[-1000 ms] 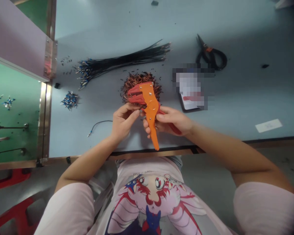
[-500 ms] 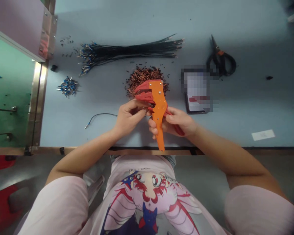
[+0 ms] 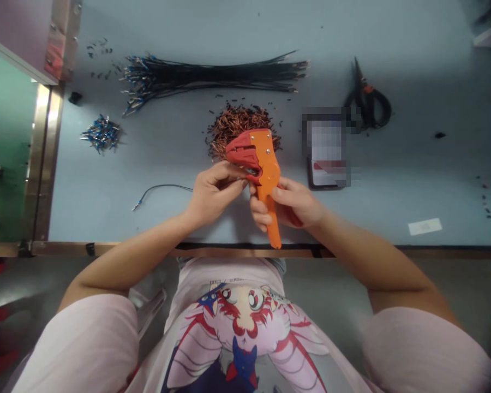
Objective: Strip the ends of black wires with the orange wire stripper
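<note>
My right hand [image 3: 297,201] is wrapped round the handles of an orange and red wire stripper [image 3: 267,174], squeezing them close together. The stripper stands over the table with its red jaws to the left, nearly closed. My left hand [image 3: 215,192] pinches a thin black wire [image 3: 163,186] right beside the jaws. That wire trails out to the left and ends in a blue-sleeved terminal on the table. Its other end is hidden by my fingers and the tool. Just behind the jaws lies a heap of copper and black wire scraps [image 3: 239,123].
A bundle of black wires [image 3: 216,73] with blue terminals lies at the back. Loose blue terminals [image 3: 102,134] are piled on the left. To the right are a phone [image 3: 327,177], black-handled scissors [image 3: 367,103] and a white label [image 3: 425,226].
The red handle has been squeezed in toward the orange one and the jaws have come together. My left hand still pinches the wire at the jaws. The view has shifted slightly.
</note>
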`<state>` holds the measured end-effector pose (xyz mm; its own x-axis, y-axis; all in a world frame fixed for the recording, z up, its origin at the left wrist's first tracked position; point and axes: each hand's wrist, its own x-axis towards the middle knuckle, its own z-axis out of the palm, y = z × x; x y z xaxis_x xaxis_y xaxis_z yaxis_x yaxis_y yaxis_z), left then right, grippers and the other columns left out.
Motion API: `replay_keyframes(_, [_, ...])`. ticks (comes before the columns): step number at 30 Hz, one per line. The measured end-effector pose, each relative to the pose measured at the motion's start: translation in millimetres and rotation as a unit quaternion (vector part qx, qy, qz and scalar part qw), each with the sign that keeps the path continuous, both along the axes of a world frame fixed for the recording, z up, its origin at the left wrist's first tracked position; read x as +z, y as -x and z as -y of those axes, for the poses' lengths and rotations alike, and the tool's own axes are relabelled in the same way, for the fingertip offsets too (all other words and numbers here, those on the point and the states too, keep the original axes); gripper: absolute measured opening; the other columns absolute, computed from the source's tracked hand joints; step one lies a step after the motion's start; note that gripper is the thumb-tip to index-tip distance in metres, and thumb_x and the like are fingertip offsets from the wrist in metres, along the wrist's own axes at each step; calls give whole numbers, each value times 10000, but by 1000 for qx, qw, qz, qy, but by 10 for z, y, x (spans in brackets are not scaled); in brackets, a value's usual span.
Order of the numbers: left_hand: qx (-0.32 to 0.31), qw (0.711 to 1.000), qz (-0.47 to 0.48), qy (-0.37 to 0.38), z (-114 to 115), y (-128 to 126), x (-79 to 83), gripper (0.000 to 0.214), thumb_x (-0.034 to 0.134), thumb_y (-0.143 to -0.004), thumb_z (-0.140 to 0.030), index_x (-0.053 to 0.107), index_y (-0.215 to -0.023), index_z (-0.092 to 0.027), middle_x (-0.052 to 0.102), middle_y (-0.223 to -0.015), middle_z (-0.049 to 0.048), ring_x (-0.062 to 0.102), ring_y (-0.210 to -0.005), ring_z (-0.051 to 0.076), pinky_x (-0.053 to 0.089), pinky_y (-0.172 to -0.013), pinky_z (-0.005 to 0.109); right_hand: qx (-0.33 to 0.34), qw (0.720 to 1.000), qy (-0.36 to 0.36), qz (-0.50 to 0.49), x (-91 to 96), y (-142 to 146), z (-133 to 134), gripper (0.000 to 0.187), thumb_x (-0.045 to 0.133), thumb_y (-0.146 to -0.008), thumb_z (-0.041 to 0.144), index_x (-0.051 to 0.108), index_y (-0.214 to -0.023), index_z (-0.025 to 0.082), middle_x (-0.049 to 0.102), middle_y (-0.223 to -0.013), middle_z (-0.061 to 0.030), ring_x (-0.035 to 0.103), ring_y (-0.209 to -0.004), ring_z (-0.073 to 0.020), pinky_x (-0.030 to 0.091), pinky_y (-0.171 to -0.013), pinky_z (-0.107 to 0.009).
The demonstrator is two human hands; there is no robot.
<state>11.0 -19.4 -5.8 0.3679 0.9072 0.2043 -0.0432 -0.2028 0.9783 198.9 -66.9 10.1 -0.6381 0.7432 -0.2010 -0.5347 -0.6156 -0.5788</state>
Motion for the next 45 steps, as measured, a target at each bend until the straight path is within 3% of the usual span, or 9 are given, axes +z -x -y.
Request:
replay_keyframes(10, [10,1000,14,-6,-8,-26,4,80,691,-808,-174,755,-832,-215,696,-786,0,600,-675,110,464,-628,231,-13,996,16,87,94,41,-10,424,757,-846,500,447,-900,215,443,-528,129,295,-352,-25,354,-365,-164])
replay_keyframes(16, [43,978,-197,-55,-173,106,10,153,611,-789,-145,737,-870,-176,717,-806,24,614,-689,140,461,-646,255,-18,990,-13,139,116,-111,-87,480,718,-825,591,539,-1002,182,702,-802,-40,678,-629,-181,608,-588,-354])
replay_keyframes(21, [45,908,-395,-130,-332,264,71,150,603,-836,-199,743,-864,-154,740,-836,66,651,-770,200,465,-730,309,-86,975,-47,197,173,-198,-104,438,664,-861,600,574,-1005,196,718,-859,-61,715,-709,-216,617,-632,-367])
replay_keyframes(24, [9,914,-394,-93,-286,247,122,183,593,-857,-235,755,-888,-157,757,-847,56,659,-749,190,471,-729,303,-108,970,-55,212,209,-198,-96,429,658,-859,605,575,-999,208,713,-863,-65,706,-710,-229,618,-624,-392])
replay_keyframes(28, [-137,939,-312,43,-155,142,139,207,596,-865,-286,769,-859,-172,765,-794,23,663,-698,158,483,-667,259,-110,969,-60,213,229,-186,-92,424,704,-824,605,574,-982,234,712,-865,-60,716,-748,-244,612,-638,-392])
replay_keyframes(30, [-100,950,-293,38,-132,110,130,207,622,-854,-293,781,-919,-177,779,-873,31,659,-712,151,489,-673,256,-112,968,-59,218,227,-187,-94,413,703,-828,603,567,-969,240,711,-864,-60,722,-777,-251,611,-639,-389])
replay_keyframes(35, [87,961,-258,-53,-233,138,92,202,657,-838,-285,749,-995,-197,766,-962,26,521,-571,97,450,-584,256,-122,968,-65,210,216,-208,-99,436,705,-838,592,568,-1011,215,707,-854,-56,713,-729,-234,619,-632,-394])
replay_keyframes(40, [141,974,-149,-91,-311,173,34,51,648,-848,-232,697,-862,-228,715,-855,8,636,-770,139,513,-728,269,-123,964,-50,230,214,-187,-91,438,747,-816,580,572,-1006,225,710,-862,-64,720,-722,-252,615,-602,-398])
replay_keyframes(45, [152,975,-135,-92,-297,178,29,62,720,-837,-288,673,-836,-247,683,-827,6,617,-757,152,512,-711,294,-105,954,-27,278,189,-142,-86,440,769,-803,566,567,-972,214,719,-818,-65,727,-692,-242,619,-591,-375])
